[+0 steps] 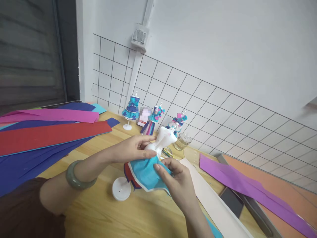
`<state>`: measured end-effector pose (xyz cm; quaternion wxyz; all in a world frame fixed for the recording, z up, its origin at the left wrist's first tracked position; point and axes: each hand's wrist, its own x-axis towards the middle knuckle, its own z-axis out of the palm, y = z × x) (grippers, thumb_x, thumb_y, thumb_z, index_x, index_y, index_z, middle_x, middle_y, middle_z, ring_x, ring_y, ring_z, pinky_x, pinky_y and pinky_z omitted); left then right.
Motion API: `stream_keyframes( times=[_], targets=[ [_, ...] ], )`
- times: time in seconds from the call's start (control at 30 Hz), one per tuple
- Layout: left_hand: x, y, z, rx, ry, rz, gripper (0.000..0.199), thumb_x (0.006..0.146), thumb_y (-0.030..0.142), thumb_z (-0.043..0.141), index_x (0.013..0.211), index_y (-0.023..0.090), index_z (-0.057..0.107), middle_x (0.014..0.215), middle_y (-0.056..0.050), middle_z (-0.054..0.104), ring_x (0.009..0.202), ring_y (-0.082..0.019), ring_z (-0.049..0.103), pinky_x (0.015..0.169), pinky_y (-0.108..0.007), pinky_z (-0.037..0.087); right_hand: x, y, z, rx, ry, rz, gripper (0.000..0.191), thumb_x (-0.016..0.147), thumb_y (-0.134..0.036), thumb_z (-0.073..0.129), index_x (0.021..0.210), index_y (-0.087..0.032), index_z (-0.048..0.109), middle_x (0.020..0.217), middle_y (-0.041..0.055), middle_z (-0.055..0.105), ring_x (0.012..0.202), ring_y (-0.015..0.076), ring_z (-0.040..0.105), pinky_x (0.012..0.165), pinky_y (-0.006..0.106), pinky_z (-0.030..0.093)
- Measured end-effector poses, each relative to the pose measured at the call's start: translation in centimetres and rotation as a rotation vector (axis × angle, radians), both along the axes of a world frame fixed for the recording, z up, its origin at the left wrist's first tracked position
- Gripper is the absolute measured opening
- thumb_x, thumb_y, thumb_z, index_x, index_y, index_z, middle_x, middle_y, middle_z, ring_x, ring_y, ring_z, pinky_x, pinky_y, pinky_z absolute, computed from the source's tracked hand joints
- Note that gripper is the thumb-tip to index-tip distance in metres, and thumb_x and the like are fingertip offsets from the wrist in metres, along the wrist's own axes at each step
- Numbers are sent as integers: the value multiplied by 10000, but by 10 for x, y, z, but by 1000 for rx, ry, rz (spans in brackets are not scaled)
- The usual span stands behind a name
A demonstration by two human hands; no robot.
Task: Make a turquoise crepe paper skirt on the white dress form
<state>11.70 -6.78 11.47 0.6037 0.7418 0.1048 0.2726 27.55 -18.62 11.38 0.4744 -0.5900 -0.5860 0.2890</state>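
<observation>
Head: skirted mannequin (pixel 164 138) in both hands (pixel 178 180)

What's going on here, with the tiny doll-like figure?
Someone is handling a small white dress form, tilted above the table. The left hand holds it around the waist, while the right hand pinches the white-edged turquoise skirt. A red layer shows beneath; the upper body is bare. Three dressed forms stand behind.
</observation>
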Motion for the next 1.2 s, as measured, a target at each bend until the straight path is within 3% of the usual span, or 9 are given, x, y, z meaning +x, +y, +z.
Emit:
stream_keyframes(
  times=[0.13, 0.5, 0.7, 0.9, 1.2],
  targets=[
    [1, -2, 0, 24, 24, 1, 661, 711, 320, 724, 1296, 224, 433, 974, -35, 638, 909, -185, 588, 724, -275, 479, -1, -1, 3, 20, -78, -18, 270, 792, -423, 594, 704, -168, 579, 620, -22, 518, 583, 110, 431, 527, 222, 354],
    [1, -3, -1, 61, 18, 31, 706, 728, 251, 701, 1350, 212, 369, 1084, -82, 644, 1022, -224, 590, 826, -341, 479, 5, -7, 9, 69, -185, 75, 221, 860, -357, 534, 784, -183, 647, 727, 18, 630, 683, 149, 536, 617, 249, 408],
    [1, -4, 2, 44, 11, 3, 700, 727, 230, 700, 1345, 220, 372, 1061, -70, 643, 1030, -216, 580, 841, -342, 470, 5, -9, 13, 110, -191, 113, 185, 854, -307, 550, 786, -204, 688, 720, 17, 604, 676, 148, 528, 589, 248, 393],
    [2, -5, 2, 46, 12, -22, 654, 729, 231, 699, 1316, 223, 410, 1034, -54, 641, 1001, -206, 586, 821, -323, 474, 5, -10, 11, 56, -105, 6, 165, 811, -341, 608, 764, -197, 674, 717, 19, 649, 661, 152, 554, 586, 253, 422],
    [2, -7, 2, 115, 8, -34, 597, 731, 236, 693, 1277, 233, 453, 1034, -49, 629, 1007, -216, 580, 823, -332, 479, 4, -10, 11, 156, -161, 70, 159, 828, -304, 588, 851, -209, 713, 749, 31, 655, 678, 160, 574, 588, 265, 440]
  ],
)
